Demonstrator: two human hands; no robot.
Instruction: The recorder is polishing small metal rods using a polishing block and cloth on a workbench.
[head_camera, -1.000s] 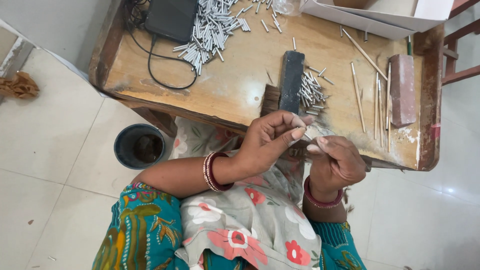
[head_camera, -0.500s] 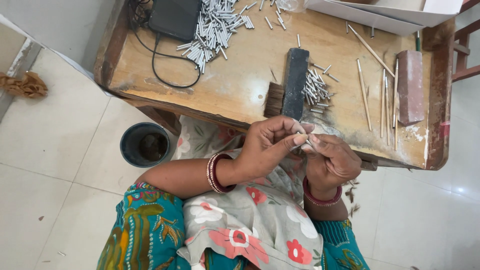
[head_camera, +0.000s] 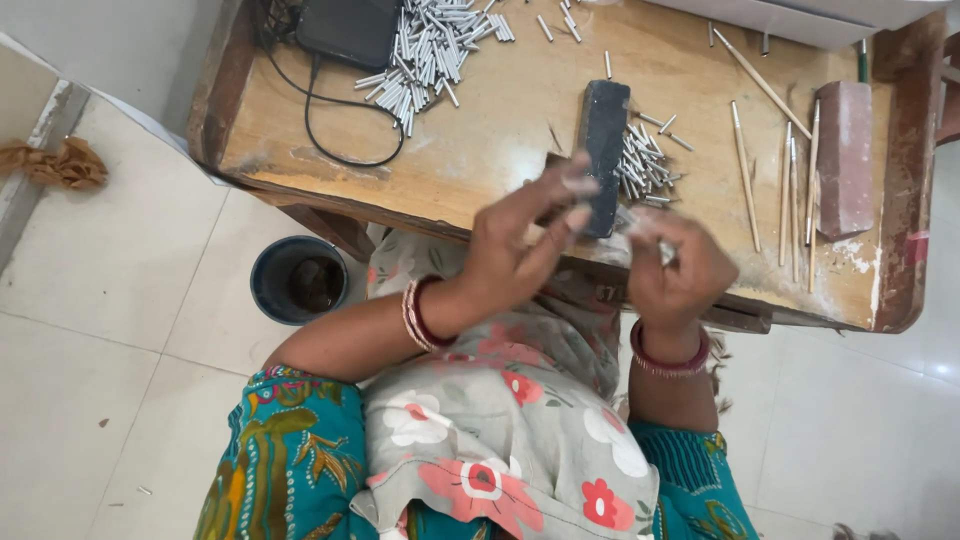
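My left hand (head_camera: 525, 245) hovers over the near edge of the wooden table (head_camera: 480, 160), fingers spread and blurred, nothing seen in it. My right hand (head_camera: 675, 270) is closed around a small silvery tube (head_camera: 665, 250) next to the near end of a black block (head_camera: 603, 155). A small heap of short silvery tubes (head_camera: 645, 165) lies just right of the block. A bigger pile of silvery tubes (head_camera: 430, 50) lies at the far left by a black device (head_camera: 348, 30).
Thin wooden sticks (head_camera: 790, 185) and a reddish brick (head_camera: 845, 155) lie on the table's right side. A black cable (head_camera: 330, 130) loops over the left side. A dark bucket (head_camera: 297, 280) stands on the tiled floor under the table. A brown rag (head_camera: 60, 165) lies at left.
Both hands were pinched together over my lap; now they have risen toward the table edge and parted, the left hand opening its fingers. The view has shifted closer to the table.
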